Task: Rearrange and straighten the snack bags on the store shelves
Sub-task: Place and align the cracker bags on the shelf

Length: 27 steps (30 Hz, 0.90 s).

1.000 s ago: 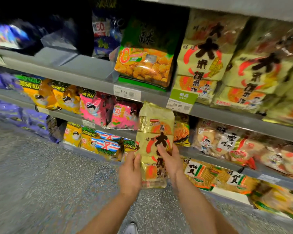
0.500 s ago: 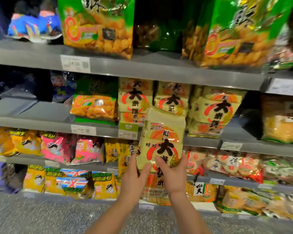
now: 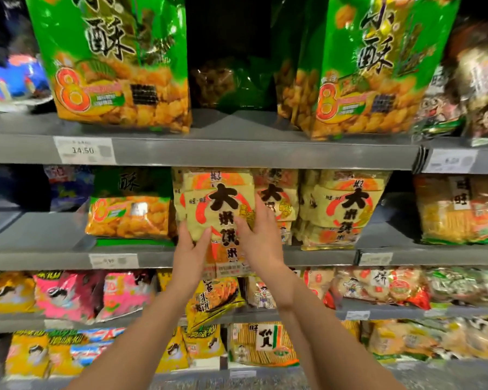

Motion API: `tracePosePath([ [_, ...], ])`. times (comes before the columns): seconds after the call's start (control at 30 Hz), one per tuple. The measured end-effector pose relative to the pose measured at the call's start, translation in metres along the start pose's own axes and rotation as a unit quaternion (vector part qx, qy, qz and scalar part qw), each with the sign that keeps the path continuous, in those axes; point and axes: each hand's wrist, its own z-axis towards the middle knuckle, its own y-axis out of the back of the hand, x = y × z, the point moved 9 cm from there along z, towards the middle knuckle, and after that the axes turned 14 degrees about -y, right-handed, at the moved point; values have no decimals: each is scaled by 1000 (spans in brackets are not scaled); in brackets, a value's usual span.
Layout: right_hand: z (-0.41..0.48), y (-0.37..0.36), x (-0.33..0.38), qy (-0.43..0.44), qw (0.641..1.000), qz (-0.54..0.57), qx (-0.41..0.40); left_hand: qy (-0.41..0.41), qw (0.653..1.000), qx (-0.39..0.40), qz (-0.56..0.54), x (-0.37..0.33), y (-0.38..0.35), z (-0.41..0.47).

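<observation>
Price tag [image 3: 83,150] reading 14.50, green bag [image 3: 119,63] marked with a big 8 above it, left hand [image 3: 190,254] gripping yellow bag [image 3: 217,209], black 大 in red ring, upright at middle shelf [image 3: 321,257] front, right hand [image 3: 261,240] gripping its other side, matching bags [image 3: 347,209] just beside.

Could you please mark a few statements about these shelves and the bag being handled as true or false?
1. The left hand and the right hand both hold the yellow rice cracker bag. True.
2. The held bag is up among the large green snack bags. False: it is one shelf lower, in front of the matching yellow bags.
3. A price tag reading 14.50 sits on the edge of the shelf under the large green bags. True.
4. The small green snack bag stands to the right of the held bag. False: it is on its left.
</observation>
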Motion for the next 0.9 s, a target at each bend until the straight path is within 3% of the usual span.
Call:
tracePosePath([
  [0.13,11,-31,13,11,998,11,60,-16,999,-28,24,6,29,32],
  [0.33,31,-45,3,8,997,67,24,-13,997,-45,61,18,36,55],
  [0.43,12,-57,-43,-72,979,189,10,-22,996,-73,44,17,38,52],
  [0.57,-24,-90,-86,-183,969,164,36,-37,995,-92,28,14,39,48],
  [0.77,-3,-96,-72,-226,943,245,10,-60,993,-88,49,13,35,49],
  [0.9,-3,-92,-69,-250,927,278,5,-96,985,-49,138,8,30,49],
])
